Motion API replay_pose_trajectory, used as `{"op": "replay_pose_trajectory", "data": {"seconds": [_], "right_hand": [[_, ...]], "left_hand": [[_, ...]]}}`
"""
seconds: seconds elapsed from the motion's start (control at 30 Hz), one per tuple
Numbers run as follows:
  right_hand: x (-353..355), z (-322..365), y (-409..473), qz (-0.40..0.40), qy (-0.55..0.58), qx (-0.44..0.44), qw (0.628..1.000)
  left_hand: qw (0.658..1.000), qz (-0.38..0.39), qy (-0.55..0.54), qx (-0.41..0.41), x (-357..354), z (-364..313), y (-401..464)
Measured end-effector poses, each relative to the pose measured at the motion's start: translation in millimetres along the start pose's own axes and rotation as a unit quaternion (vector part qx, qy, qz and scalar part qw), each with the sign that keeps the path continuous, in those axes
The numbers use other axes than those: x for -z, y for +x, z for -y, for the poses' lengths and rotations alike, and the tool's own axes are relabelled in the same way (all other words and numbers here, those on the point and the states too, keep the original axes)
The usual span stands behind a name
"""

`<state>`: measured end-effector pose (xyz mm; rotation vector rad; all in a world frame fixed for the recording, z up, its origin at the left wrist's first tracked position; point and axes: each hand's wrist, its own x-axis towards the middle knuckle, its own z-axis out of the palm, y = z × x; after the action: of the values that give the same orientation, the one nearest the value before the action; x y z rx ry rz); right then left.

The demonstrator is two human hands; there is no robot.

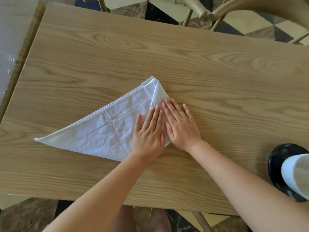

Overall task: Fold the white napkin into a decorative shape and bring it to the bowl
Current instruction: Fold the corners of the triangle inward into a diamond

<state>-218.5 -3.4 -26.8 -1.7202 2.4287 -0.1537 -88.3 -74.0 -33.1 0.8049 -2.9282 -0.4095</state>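
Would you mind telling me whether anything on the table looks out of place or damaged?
Nothing stands out. The napkin lies flat on the table, creased but clean, with both hands pressing its right side. The dark bowl sits at the right edge, partly cut off by the frame.

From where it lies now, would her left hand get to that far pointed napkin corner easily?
Probably yes. The left hand lies flat on the napkin, and only bare cloth lies between it and the left corner.

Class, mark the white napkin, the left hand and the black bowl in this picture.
white napkin (100, 129): head view, on the creased middle of the cloth.
left hand (148, 133): head view, back of the hand.
black bowl (275, 158): head view, on its dark rim.
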Motion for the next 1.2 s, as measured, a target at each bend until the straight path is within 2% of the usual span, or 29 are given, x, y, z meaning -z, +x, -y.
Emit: {"op": "replay_pose_trajectory", "data": {"seconds": [0.2, 0.33, 0.4, 0.43, 0.47, 0.5, 0.53, 0.57, 0.6, 0.63, 0.7, 0.77, 0.9, 1.1, 1.2], "right_hand": [[1.4, 0.8, -0.3, 0.007, -0.003, -0.002, 1.0], [1.3, 1.2, -1.9, 0.009, -0.047, -0.008, 0.999], [4.2, 6.8, -3.3, -0.004, -0.069, -0.01, 0.998], [6.5, 13.7, -4.2, -0.016, -0.07, -0.01, 0.997], [8.6, 24.4, -5.0, -0.027, -0.063, -0.003, 0.998], [10.3, 38.5, -5.3, -0.034, -0.053, 0.009, 0.998], [10.4, 54.6, -4.5, -0.036, -0.041, 0.022, 0.998], [9.6, 71.5, -2.6, -0.035, -0.026, 0.035, 0.998], [7.8, 88.1, 0.3, -0.031, -0.009, 0.046, 0.998], [5.0, 103.1, 3.7, -0.025, 0.003, 0.057, 0.998], [-1.4, 128.6, 9.7, -0.014, 0.012, 0.073, 0.997], [-8.8, 147.3, 14.4, 0.001, 0.021, 0.083, 0.996], [-22.7, 167.4, 17.8, 0.039, 0.022, 0.068, 0.997], [-21.5, 175.3, 17.0, 0.041, 0.036, 0.031, 0.998], [-16.8, 182.1, 19.8, 0.041, 0.055, 0.011, 0.998]], "left_hand": [[1.0, 0.017, 0.016, -0.012, 4.3, 17.9, -45.5], [1.0, 0.007, 0.001, -0.021, 12.7, 27.2, -56.9], [0.994, -0.063, -0.054, 0.066, 26.2, 36.7, -61.6], [0.975, -0.118, -0.121, 0.144, 36.9, 42.0, -63.9], [0.933, -0.179, -0.201, 0.239, 53.6, 45.6, -66.4], [0.866, -0.234, -0.284, 0.338, 66.7, 53.0, -70.2], [0.786, -0.27, -0.356, 0.427, 77.7, 60.9, -73.3], [0.706, -0.284, -0.417, 0.498, 86.3, 69.8, -75.4], [0.643, -0.287, -0.462, 0.539, 91.6, 79.4, -78.2], [0.603, -0.287, -0.491, 0.559, 94.2, 88.6, -81.8], [0.563, -0.272, -0.518, 0.583, 99.0, 105.6, -88.1], [0.553, -0.258, -0.522, 0.596, 100.7, 122.9, -92.7], [0.571, -0.248, -0.496, 0.605, 108.3, 151.6, -94.6], [0.565, -0.227, -0.53, 0.59, 114.9, 169.9, -95.3], [0.542, -0.212, -0.572, 0.578, 120.4, 173.2, -96.3]]}}
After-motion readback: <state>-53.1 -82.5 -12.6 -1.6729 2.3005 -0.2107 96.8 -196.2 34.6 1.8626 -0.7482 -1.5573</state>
